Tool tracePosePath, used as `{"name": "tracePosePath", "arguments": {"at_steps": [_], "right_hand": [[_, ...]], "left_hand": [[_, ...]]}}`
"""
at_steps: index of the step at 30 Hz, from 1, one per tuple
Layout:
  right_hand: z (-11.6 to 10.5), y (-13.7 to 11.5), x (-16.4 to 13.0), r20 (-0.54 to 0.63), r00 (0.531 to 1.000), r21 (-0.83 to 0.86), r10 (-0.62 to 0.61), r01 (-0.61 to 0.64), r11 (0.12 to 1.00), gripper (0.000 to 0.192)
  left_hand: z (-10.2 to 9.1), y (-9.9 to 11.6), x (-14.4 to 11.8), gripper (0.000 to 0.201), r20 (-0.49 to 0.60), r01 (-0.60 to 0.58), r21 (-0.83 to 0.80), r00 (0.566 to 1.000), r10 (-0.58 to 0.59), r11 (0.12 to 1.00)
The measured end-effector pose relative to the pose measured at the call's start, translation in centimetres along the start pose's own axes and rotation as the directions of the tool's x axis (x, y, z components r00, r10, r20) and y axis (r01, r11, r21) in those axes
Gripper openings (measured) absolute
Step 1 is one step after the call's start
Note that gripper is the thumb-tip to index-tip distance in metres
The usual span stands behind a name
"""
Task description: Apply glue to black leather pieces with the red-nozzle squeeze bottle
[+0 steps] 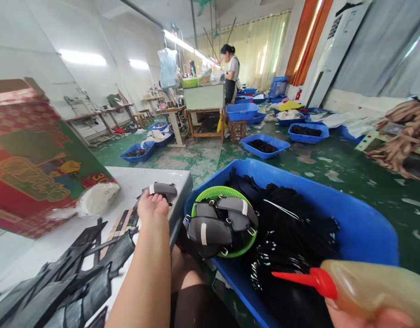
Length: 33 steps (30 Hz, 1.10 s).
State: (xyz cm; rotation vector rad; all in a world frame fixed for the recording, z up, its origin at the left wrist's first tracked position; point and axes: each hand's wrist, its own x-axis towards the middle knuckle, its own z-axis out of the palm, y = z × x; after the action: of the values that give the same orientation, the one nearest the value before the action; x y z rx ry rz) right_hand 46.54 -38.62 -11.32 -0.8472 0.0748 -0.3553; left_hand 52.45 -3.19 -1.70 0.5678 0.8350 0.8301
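Note:
My left hand (152, 205) reaches across the white table (135, 180) and grips a grey padded piece with a white stripe (162, 188) near the table's right edge. My right hand (377, 319) shows only at the bottom right corner, wrapped around a translucent squeeze bottle (370, 287) whose red nozzle (299, 279) points left. Between them a green round basket (219, 193) holds several similar grey padded pieces (210, 230). The basket rests in a big blue tub (353, 218) full of black straps.
Black fabric pieces (66, 278) lie on the table's near left. A red and green printed box (32, 159) and a white lump (95, 198) stand behind. Blue trays (264, 146) dot the green floor. A person (232, 73) works at a far bench.

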Motion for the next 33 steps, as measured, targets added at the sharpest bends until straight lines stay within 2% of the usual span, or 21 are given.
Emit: {"name": "tracePosePath", "arguments": {"at_steps": [3, 5, 6, 7, 8, 9, 10, 11, 12, 13, 14, 15, 19, 22, 25, 29, 31, 33], "right_hand": [[0.5, -0.4, 0.4, -0.034, 0.999, -0.006, -0.022, 0.021, 1.0, 0.048], [0.8, -1.0, 0.7, -0.043, 0.998, 0.039, -0.042, 0.043, 0.998, 0.049], [0.9, -1.3, 0.9, -0.043, 0.997, 0.046, -0.062, 0.064, 0.997, 0.046], [0.9, -1.7, 1.0, -0.036, 0.996, 0.045, -0.085, 0.087, 0.995, 0.045], [0.8, -2.0, 1.0, -0.029, 0.994, 0.04, -0.104, 0.105, 0.994, 0.043], [0.6, -2.4, 1.1, -0.025, 0.992, 0.036, -0.122, 0.123, 0.992, 0.042], [0.3, -2.9, 1.0, -0.026, 0.991, 0.035, -0.135, 0.136, 0.99, 0.041], [0.0, -3.3, 0.9, -0.033, 0.989, 0.038, -0.143, 0.145, 0.989, 0.041], [-0.4, -3.7, 0.8, -0.043, 0.988, 0.046, -0.149, 0.151, 0.987, 0.041], [-0.8, -4.1, 0.7, -0.055, 0.987, 0.056, -0.15, 0.154, 0.987, 0.042], [-1.1, -4.5, 0.7, -0.065, 0.986, 0.065, -0.152, 0.156, 0.986, 0.043], [-1.5, -4.9, 0.6, -0.072, 0.985, 0.072, -0.155, 0.161, 0.984, 0.043], [-2.6, -6.4, 0.6, -0.099, 0.978, 0.064, -0.186, 0.192, 0.979, 0.043], [-3.1, -6.9, 0.8, -0.118, 0.973, 0.038, -0.199, 0.204, 0.978, 0.044], [-3.4, -6.8, 0.8, -0.103, 0.977, 0.033, -0.188, 0.192, 0.981, 0.041], [-3.5, -6.3, 0.6, -0.04, 0.98, 0.033, -0.193, 0.194, 0.98, 0.037], [-3.4, -6.2, 0.5, -0.029, 0.983, 0.041, -0.183, 0.184, 0.982, 0.039], [-3.3, -6.2, 0.3, -0.02, 0.987, 0.06, -0.159, 0.16, 0.985, 0.041]], "left_hand": [[-2.0, -2.1, -5.3, 0.028, 0.028, 0.033, 0.071, 0.999, -0.035, 0.997], [-4.0, -4.9, -9.7, 0.019, 0.12, 0.119, 0.151, 0.983, -0.137, 0.981], [-5.1, -6.5, -11.9, 0.015, 0.275, 0.185, 0.267, 0.926, -0.259, 0.946], [-6.4, -8.1, -14.1, 0.013, 0.388, 0.251, 0.413, 0.821, -0.419, 0.875], [-7.6, -9.7, -16.0, 0.014, 0.421, 0.299, 0.583, 0.684, -0.595, 0.756], [-8.6, -11.3, -17.5, 0.016, 0.389, 0.3, 0.736, 0.547, -0.742, 0.607], [-9.4, -12.8, -18.7, 0.019, 0.345, 0.199, 0.856, 0.467, -0.814, 0.477], [-9.8, -14.1, -19.5, 0.027, 0.336, -0.02, 0.933, 0.411, -0.847, 0.361], [-9.9, -15.3, -19.9, 0.035, 0.358, -0.286, 0.923, 0.385, -0.851, 0.259], [-9.7, -16.4, -20.0, 0.044, 0.395, -0.504, 0.847, 0.382, -0.835, 0.17], [-9.3, -17.2, -19.9, 0.052, 0.439, -0.647, 0.756, 0.385, -0.812, 0.101], [-8.8, -17.8, -19.7, 0.059, 0.48, -0.732, 0.68, 0.398, -0.782, 0.045], [-7.9, -18.9, -19.2, 0.065, 0.559, -0.806, 0.587, 0.47, -0.684, -0.074], [-8.7, -18.8, -19.0, 0.063, 0.592, -0.807, 0.584, 0.495, -0.636, -0.085], [-9.4, -18.6, -18.7, 0.049, 0.644, -0.787, 0.617, 0.507, -0.573, -0.002], [-9.4, -17.9, -18.9, 0.011, 0.681, -0.705, 0.688, 0.542, -0.493, 0.174], [-9.2, -16.9, -19.4, 0.016, 0.68, -0.647, 0.716, 0.564, -0.469, 0.26], [-9.1, -15.3, -20.0, 0.02, 0.669, -0.536, 0.743, 0.6, -0.438, 0.401]]}}
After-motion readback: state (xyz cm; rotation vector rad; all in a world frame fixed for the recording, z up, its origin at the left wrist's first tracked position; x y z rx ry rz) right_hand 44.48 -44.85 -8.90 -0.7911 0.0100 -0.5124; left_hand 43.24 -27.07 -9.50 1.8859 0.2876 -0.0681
